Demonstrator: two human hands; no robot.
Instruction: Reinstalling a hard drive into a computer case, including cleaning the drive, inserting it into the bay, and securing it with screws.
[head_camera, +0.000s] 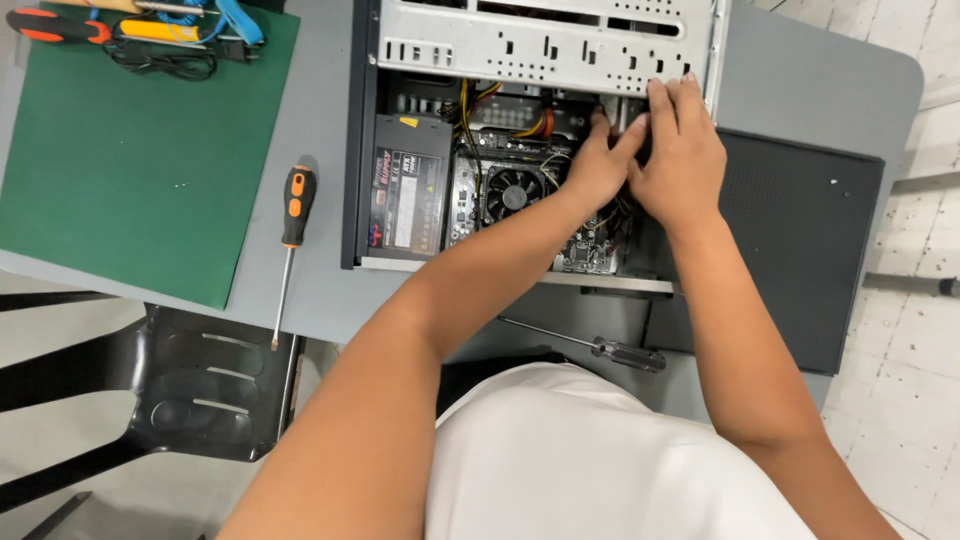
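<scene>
Hands (640, 160) inside computer case (530, 50) — grasp perhaps hidden

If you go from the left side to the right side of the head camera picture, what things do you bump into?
Green mat → orange-handled screwdriver → power supply box → cooler fan → left hand → right hand → black side panel.

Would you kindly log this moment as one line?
left hand: inside computer case | right hand: inside case | screwdrivers: on table
</scene>
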